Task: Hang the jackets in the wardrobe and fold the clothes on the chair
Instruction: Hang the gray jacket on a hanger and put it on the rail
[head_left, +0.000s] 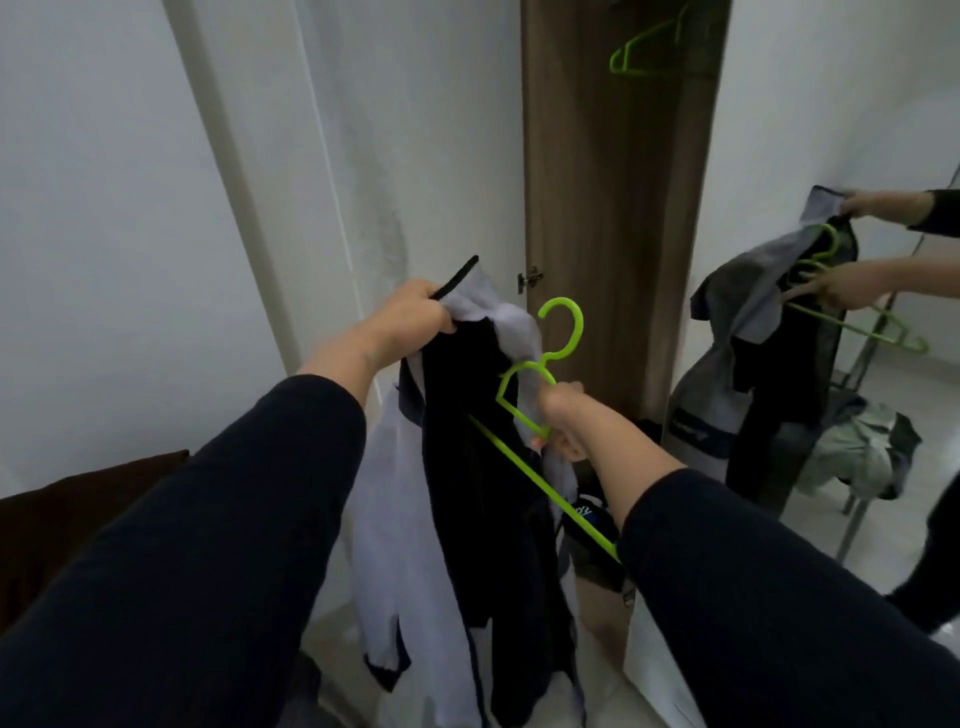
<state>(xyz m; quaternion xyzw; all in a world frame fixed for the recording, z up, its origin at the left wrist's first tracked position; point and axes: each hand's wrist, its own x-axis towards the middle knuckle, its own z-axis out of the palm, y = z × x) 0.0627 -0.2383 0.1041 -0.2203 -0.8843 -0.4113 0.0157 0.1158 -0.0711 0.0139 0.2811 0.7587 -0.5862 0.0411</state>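
Note:
A light grey jacket with a black lining (415, 519) hangs in front of me. My left hand (410, 317) grips it by the collar, with a black cord sticking up from the fist. Lower and to the right, my right hand (563, 418) grips a lime green hanger (558, 332) by its shoulder, hook pointing up; the hanger's long bar runs down under my right sleeve. The hanger lies against the jacket's open front. The wardrobe (597, 208) stands open just behind, brown inside, with another green hanger (644, 49) on its rail.
A mirrored door (831, 130) on the right reflects my hands, the jacket and a chair (857, 499) piled with clothes. A dark brown surface (78, 499) sits at lower left. White wall and door frame fill the left. More clothing lies low by the wardrobe foot.

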